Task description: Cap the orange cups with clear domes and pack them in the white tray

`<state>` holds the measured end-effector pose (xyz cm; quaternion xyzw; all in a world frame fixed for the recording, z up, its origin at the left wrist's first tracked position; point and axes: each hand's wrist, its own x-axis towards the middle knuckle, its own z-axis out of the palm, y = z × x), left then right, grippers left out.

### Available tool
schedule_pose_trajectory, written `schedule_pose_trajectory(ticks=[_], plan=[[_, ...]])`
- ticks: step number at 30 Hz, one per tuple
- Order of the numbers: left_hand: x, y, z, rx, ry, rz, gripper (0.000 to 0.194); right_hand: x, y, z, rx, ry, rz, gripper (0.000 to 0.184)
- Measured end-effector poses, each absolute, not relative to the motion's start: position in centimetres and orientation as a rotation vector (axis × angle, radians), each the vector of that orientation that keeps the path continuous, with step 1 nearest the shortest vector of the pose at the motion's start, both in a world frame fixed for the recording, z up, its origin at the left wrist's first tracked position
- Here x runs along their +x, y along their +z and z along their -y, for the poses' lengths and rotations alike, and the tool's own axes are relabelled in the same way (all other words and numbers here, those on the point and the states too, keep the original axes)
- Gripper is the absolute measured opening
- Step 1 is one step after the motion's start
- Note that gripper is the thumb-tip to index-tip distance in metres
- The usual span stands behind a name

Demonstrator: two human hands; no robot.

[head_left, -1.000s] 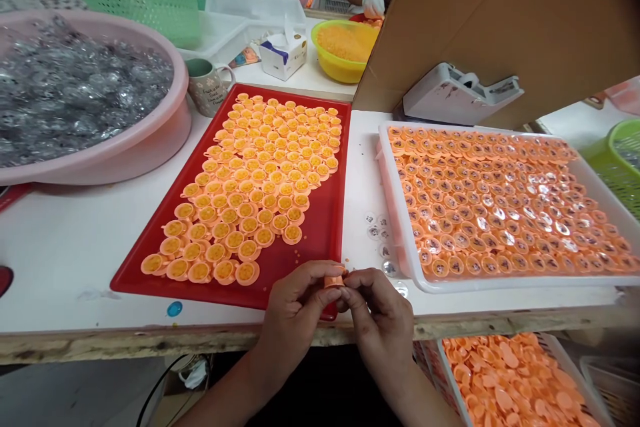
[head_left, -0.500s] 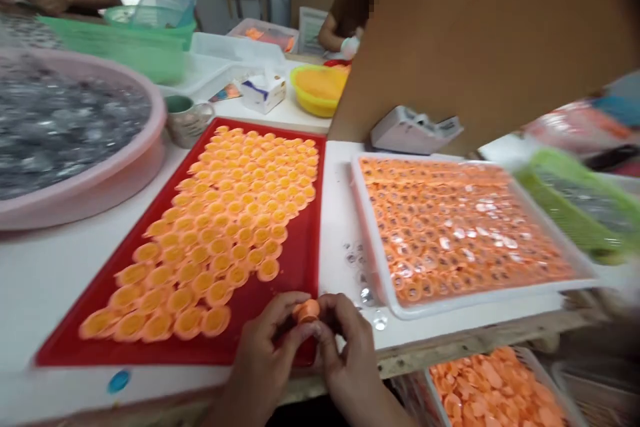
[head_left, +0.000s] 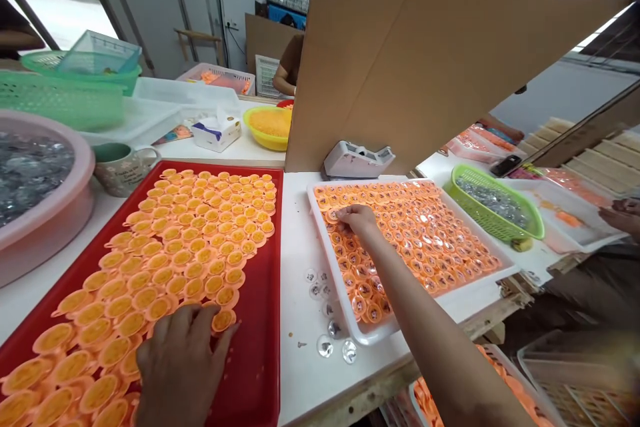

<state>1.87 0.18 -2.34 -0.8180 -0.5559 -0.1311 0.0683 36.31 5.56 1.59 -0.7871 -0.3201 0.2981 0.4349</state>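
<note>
My left hand [head_left: 183, 360] is over the red tray [head_left: 255, 373], which carries rows of flat orange discs with yellow-orange centres. Its thumb and index finger are spread around one orange disc [head_left: 223, 320] at the edge of the rows, still lying in the tray. My right hand [head_left: 357, 221] reaches across the white tray [head_left: 367, 337], its fingers pinched at an orange disc with a clear cover [head_left: 333, 216] near the left wall. Rows of similar shiny covered discs [head_left: 425, 240] fill much of that tray. The right fingertips are partly hidden.
Loose clear round pieces [head_left: 325, 345] lie between the trays. A tape dispenser [head_left: 357, 160] stands before a large cardboard panel [head_left: 400, 47]. At left are a mug [head_left: 120, 173] and a pink basin [head_left: 50, 213]; at right, a green basket [head_left: 493, 203]. Other people sit nearby.
My hands were together over the red tray's front edge, holding a small orange piece. They have separated: the left to the discs, the right to the white tray. The view has turned right.
</note>
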Motion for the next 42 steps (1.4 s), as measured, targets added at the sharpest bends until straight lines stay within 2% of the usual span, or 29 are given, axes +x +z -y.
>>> schedule_pose_trajectory(ticks=[8,14,18,22,25,30,33,37,42], plan=[[2.0,-1.8,0.0,-2.509,-0.379,1.732,0.021,35.4,2.4,-6.5,-2.078,0.631,0.897,0.024],[2.0,-1.6,0.8,-2.564,-0.424,1.826,0.016,29.8,4.0,2.3,-1.992,0.668,1.175,0.009],[1.9,-1.7,2.0,-2.636,-0.587,1.787,0.01,24.4,1.5,10.9,-1.876,0.602,1.703,0.017],[1.9,-1.7,3.5,-2.785,-0.726,1.789,0.008,22.6,-2.2,14.4,-1.945,0.455,1.755,0.033],[2.2,-1.4,4.2,-2.91,-0.932,1.893,0.009,23.1,-3.8,14.3,-2.012,0.457,1.738,0.031],[2.9,-0.6,4.5,-3.097,-1.209,2.28,0.013,23.2,-3.8,14.1,-2.076,0.648,1.646,0.012],[3.3,-0.5,4.8,-3.162,-1.352,2.362,0.013,22.4,-2.4,13.9,-1.868,0.962,1.362,0.001],[3.9,-0.7,5.1,-3.178,-1.493,2.323,0.021,21.0,0.0,12.3,-1.496,1.333,0.889,0.016],[3.9,-0.5,5.0,-3.234,-1.583,2.325,0.015,19.8,0.9,10.7,-1.328,1.462,0.711,0.023]])
